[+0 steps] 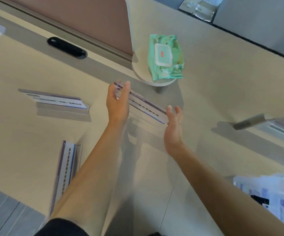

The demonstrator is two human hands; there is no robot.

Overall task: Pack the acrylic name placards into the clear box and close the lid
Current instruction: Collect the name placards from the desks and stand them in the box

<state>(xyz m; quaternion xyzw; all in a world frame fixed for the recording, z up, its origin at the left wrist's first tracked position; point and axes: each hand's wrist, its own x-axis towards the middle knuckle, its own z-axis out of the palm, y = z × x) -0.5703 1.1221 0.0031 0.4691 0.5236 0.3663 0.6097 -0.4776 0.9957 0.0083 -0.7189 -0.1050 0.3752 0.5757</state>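
An acrylic name placard with a white label and blue edge lies slanted at the middle of the beige table. My left hand curls round its far left end. My right hand presses against its near right end, fingers spread. A second placard stands to the left. A third placard lies near the table's front edge, partly behind my left forearm. The clear box shows at the lower right, cut by the frame edge, with printed placards inside.
A green pack of wet wipes rests on a round white stand base behind the held placard. A black oval cable port sits at the back left. A partition rail juts in from the right.
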